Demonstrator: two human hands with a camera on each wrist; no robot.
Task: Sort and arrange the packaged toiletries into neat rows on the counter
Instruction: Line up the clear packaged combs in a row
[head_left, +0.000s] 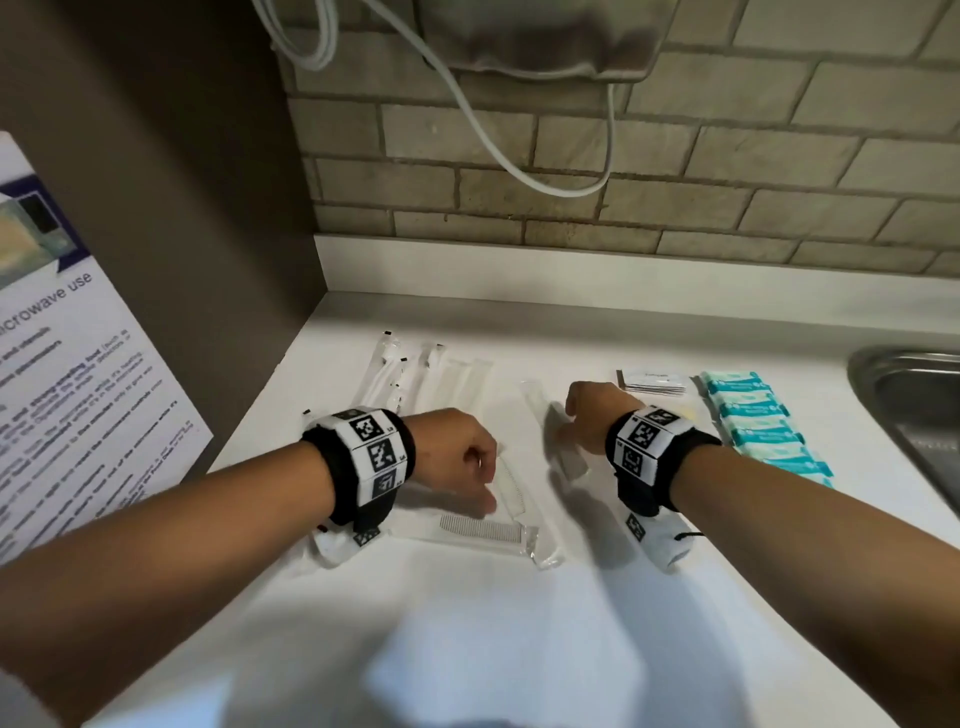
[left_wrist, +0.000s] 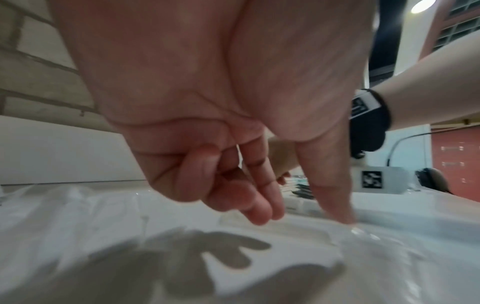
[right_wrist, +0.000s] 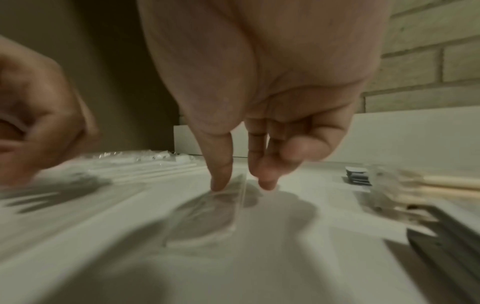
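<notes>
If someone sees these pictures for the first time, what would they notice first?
Probably the two forearms with black-and-white marker bands, the left hand and right hand reaching down to clear wrapped combs mid-counter. Next, the row of teal packets on the right, beside the steel sink.

I observed a white counter (head_left: 519, 623) bearing several groups of packaged toiletries. Clear-wrapped toothbrushes (head_left: 400, 374) lay side by side at the rear left. Two wrapped combs (head_left: 483, 532) lay crossed near the centre, beside a further clear packet (head_left: 563, 457). A stack of dark-edged sachets (head_left: 652, 382) sat at the rear right, just beside a row of teal packets (head_left: 763, 431). A steel sink (head_left: 909, 410) was set into the counter's right end.
</notes>
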